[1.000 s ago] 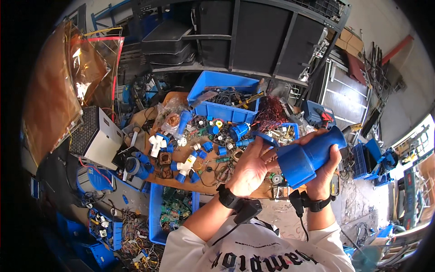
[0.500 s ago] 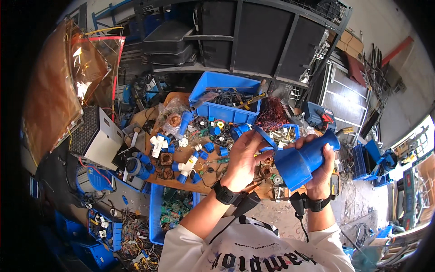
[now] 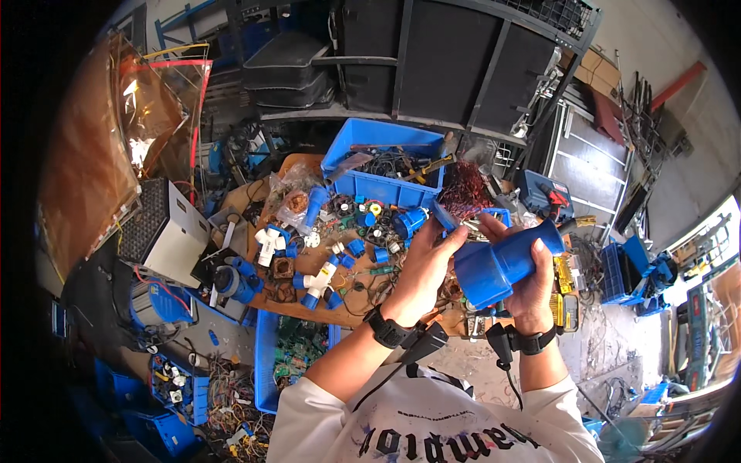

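My right hand [image 3: 534, 292] is closed around a blue plastic plug housing [image 3: 494, 266], its wide end toward my left hand. A short cable stub [image 3: 579, 223] with yellowish ends shows at the housing's flared narrow end. My left hand [image 3: 423, 279] pinches a blue plastic ring [image 3: 444, 217] between thumb and fingers, seen nearly edge-on just beyond the housing's wide end. Both hands are raised over the cluttered wooden bench [image 3: 353, 315]. Below and left of them lie a white and blue T-shaped connector [image 3: 321, 282] and several small blue connector pieces.
A blue crate [image 3: 378, 185] of cables and tools stands at the bench's back. Blue bin [image 3: 264, 363] with green circuit boards sits at the near left, beside a wire heap [image 3: 231, 401]. A dark tool case [image 3: 544, 197] lies back right; a white box [image 3: 174, 239] stands left.
The plug housing and my right hand have shifted left and slightly up, closer to my left hand. The blue ring has turned more edge-on in my left fingers.
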A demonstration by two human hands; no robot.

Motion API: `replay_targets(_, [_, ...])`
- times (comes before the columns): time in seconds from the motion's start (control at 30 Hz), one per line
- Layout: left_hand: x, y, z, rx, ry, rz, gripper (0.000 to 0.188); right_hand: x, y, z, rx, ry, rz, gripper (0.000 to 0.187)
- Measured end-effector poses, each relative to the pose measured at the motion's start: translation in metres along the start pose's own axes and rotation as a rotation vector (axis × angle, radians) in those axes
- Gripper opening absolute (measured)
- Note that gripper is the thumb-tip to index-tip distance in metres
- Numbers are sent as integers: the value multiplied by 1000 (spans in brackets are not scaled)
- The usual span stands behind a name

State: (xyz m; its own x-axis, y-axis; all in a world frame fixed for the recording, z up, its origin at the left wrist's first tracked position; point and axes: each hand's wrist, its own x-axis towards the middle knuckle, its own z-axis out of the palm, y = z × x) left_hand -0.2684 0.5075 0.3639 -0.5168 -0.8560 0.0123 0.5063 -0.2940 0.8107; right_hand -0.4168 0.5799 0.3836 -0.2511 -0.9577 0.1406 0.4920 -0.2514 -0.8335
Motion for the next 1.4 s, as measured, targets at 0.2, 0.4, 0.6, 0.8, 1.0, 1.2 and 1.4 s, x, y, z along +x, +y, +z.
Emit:
replay_targets(0.2, [5, 3, -8, 68, -23, 71, 40, 4, -3, -2, 106, -182, 58, 55])
replay_targets(0.4, [8, 15, 0, 110, -67, 126, 44, 9, -5, -1, 198, -328, 53, 61])
replay_targets(0.6, [11, 24, 9, 96, -110, 161, 46, 17, 1, -5, 260, -385, -39, 66])
replay_targets(0.8, [9, 30, 14, 52, -135, 182, 60, 23, 4, -16, 256, -448, -69, 67])
replay_targets(1.0, [5, 39, 17, 49, -121, 172, 58, 19, 8, -16, 286, -413, -110, 66])
replay_targets(1.2, [4, 46, 17, 75, -143, 221, 57, 16, 4, -4, 593, -236, -130, 53])
replay_targets(1.4, [-16, 24, 11, 425, -20, 566, 36, 14, -4, 2, 700, -114, -153, 56])
